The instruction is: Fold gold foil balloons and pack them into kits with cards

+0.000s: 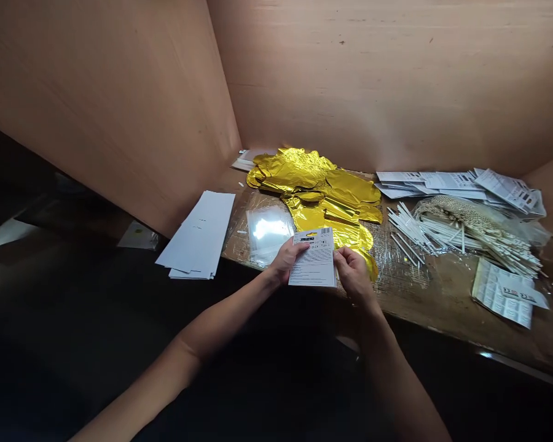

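A white printed card (314, 261) with a barcode at its top is held upright over the table's front edge. My left hand (286, 259) grips its left edge, thumb on the face. On the card's right edge my right hand (352, 273) is closed, fingers curled. Just behind the card lies a heap of folded gold foil balloons (320, 190). To its left is a stack of clear plastic sleeves (267, 232).
A pile of white cards (200, 236) overhangs the table's left end. White sticks (447, 236) lie on the right with a beige net bundle (461, 212) and printed leaflets (461, 184), (504, 294). Wooden panels (378, 80) wall the back and left.
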{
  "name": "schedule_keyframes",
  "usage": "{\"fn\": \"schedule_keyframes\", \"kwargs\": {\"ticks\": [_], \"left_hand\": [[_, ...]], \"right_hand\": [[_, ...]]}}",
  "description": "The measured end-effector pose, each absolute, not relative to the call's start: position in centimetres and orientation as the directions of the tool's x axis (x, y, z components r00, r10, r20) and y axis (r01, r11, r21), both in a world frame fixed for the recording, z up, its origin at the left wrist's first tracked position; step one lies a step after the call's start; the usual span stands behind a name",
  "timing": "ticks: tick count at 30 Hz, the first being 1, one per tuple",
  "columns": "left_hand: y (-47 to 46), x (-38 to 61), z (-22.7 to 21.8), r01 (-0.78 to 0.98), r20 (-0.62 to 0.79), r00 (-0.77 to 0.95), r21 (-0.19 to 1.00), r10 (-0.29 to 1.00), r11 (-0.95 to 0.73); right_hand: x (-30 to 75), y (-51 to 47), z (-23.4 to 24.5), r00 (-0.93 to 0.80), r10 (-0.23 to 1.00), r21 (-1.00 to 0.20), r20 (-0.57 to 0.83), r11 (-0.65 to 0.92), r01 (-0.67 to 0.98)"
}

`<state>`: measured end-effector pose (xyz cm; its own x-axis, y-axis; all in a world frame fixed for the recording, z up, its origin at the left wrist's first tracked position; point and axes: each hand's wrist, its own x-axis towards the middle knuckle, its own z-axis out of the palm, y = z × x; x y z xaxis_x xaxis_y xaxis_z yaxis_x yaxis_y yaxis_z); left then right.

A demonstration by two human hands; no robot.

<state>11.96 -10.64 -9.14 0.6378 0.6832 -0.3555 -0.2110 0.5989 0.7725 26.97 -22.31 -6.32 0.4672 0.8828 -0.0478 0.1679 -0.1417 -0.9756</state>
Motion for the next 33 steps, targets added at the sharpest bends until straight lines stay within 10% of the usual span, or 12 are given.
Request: {"fn": "schedule_keyframes", "kwargs": {"ticks": [7,12,17,20,33], "left_hand": [[-12.6,11.6,-10.2,-0.264,-0.225,0.541,0.869,0.81,0.418],[-11.3,9.6,-10.3,0.064,0.004,0.521,0.997,0.854,-0.044],[-4.1,4.6,-8.9,0.663,0.036,0.189,0.732,0.981,-0.155],[-0.2,1.2,-8.5,0.829,-0.217,0.175,0.558,0.96,-0.025],[1.5,-3.0,-8.7,0.469,-0.13,0.233,0.883,0.964,0.006]], "right_hand": [[24.6,-22.5,-7.9,0.444,0.847,-0.952,-0.292,-0.213,-0.219],[22.7,-24.0,-8.8,0.403,0.854,-0.94,-0.331,-0.336,-0.059],[22.8,-25.0,-8.7,0.537,0.799,-0.955,-0.27,-0.293,-0.045],[23.3,-25.2,-8.7,0.522,0.804,-0.958,-0.285,-0.251,-0.136],[23.1,-26.2,-9.6,0.421,0.829,-0.918,-0.367,-0.249,-0.309]]}}
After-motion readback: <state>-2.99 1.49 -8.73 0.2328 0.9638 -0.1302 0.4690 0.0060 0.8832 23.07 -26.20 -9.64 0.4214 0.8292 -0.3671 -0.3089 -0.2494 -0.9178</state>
